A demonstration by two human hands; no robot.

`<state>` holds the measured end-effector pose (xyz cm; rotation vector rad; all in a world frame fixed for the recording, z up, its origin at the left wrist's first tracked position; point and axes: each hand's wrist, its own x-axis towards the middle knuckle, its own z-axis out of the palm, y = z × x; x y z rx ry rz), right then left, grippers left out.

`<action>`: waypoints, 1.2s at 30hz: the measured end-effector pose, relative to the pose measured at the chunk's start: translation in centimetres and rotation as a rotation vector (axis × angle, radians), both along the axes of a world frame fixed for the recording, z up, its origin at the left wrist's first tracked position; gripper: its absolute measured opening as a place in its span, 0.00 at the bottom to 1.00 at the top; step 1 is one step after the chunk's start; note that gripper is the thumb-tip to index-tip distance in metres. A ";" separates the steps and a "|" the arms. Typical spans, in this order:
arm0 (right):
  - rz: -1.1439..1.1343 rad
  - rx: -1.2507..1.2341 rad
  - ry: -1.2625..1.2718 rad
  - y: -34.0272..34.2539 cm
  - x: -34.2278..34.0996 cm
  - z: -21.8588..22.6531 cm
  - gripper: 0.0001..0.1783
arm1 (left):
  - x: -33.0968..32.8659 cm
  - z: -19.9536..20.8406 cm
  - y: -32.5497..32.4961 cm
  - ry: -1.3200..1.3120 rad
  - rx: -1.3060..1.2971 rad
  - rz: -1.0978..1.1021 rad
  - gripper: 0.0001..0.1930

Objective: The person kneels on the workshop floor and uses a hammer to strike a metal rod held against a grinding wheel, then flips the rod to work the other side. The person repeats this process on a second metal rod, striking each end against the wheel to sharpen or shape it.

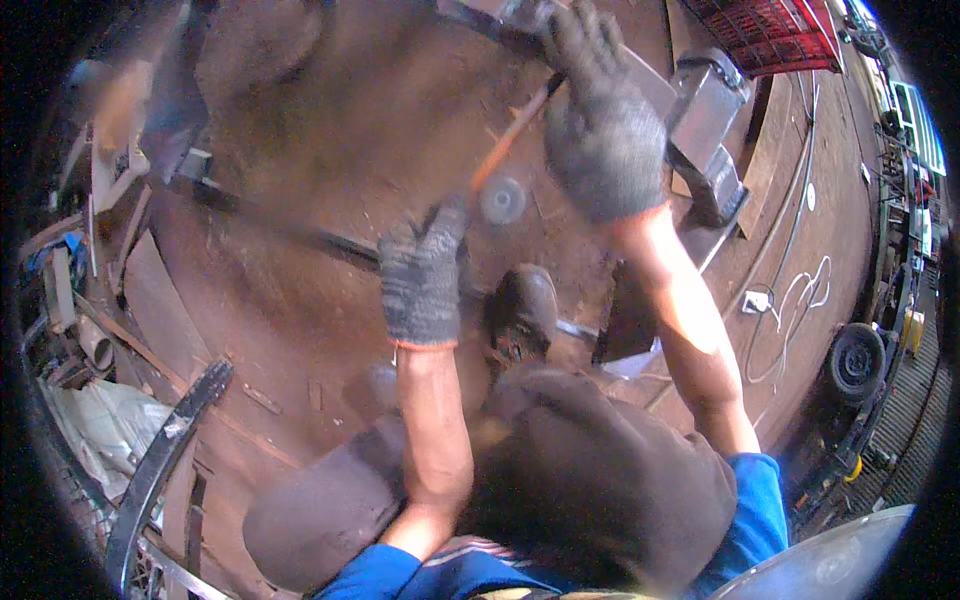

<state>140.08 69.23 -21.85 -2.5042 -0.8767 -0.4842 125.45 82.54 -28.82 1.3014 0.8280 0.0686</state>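
Disc, round and grey, lies beside thin orange-black rod; grey-gloved left hand and right hand near rod, closure indeterminable.

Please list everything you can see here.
Rod: one, orange and dark, between the hands
Disc: one, grey, centre
Metal parts: several, dark, upper right
Crate: one, red, upper right
Wheel: one, black, far right
Cable: one, white, right side
Curved bar: one, black, lower left
Sacking: one, pale, lower left
Scraps: too jumbled to count, mixed colours, left
Floor: one, brown, below
Trousers: one pair, brown, lower centre
Boot: one, brown, centre
Left hand: one, grey glove, centre
Right hand: one, grey glove, upper centre
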 end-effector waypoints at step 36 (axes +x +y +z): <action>-0.037 -0.022 0.086 1.4 -2.0 0.1 0.35 | 0.2 1.6 -0.9 0.107 -0.575 0.094 0.10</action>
